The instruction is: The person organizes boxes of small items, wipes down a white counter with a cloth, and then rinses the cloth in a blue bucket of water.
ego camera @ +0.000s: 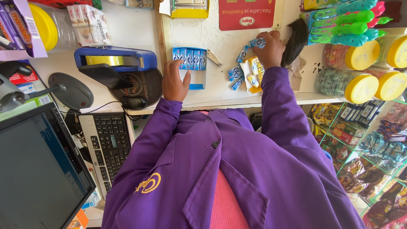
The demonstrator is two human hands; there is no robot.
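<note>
item: small blue packs being sorted at a shop counter, person in a purple coat leaning over it.

left hand [174,82]: resting on the open blue tray [197,80], fingers lying half-curled and holding nothing, steadying the tray just below the row of blue packs [189,58] standing upright side by side in its far half.

right hand [268,48]: closing its fingers round one loose blue pack [257,42], held at the fingertips above the white counter [220,91].

loose stock: more blue packs [235,74] and yellow-and-white packs [253,74] lying scattered on the counter between the two hands, tilted every way.

handling note, as a judgement: the pack is looking best pinched by its narrow edges and turned upright to match the row, with the tray kept pressed flat so it is not sliding.

materials: packs are small flat rectangles, glossy wrapper; tray thin card or plastic, cannot tell which; counter painted white, scuffed and marked.

nearby: metal nail clipper [214,57] just beside the tray; blue tape dispenser [114,59] to the left; dark brush [294,40] touching the right hand; clear jars with yellow lids [360,85] well apart on the right.
</note>
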